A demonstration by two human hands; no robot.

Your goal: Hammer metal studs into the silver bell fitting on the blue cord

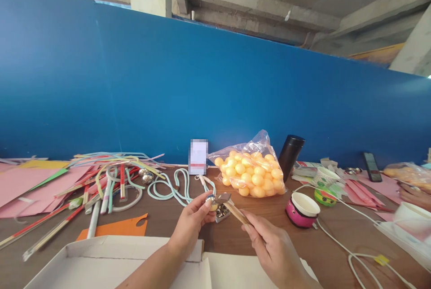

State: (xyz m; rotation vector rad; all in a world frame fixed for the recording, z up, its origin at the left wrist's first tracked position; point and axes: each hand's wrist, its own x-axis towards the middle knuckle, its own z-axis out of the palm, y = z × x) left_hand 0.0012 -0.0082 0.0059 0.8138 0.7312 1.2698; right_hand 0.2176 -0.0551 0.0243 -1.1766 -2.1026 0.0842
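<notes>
Between the fingertips of my left hand [191, 219] is a small shiny ball [212, 202], silver on top and yellowish below. My right hand [269, 239] is wrapped round the wooden handle of a small hammer [237, 210]. The hammer's grey-brown metal head is right beside the ball; whether they touch I cannot tell. Just behind and below them, partly hidden by the hammer and my left hand, sits a small container of shiny metal pieces [222, 212]. An open white cardboard box [134, 251] lies under my forearms.
A clear bag of orange balls [252, 174] and a black bottle [292, 156] stand behind my hands. Right are a pink-wrapped paper cup [301, 210] and a white cable [332, 239]. Left lie tubes, sticks and coloured paper [70, 186]. A blue partition [202, 87] rises behind.
</notes>
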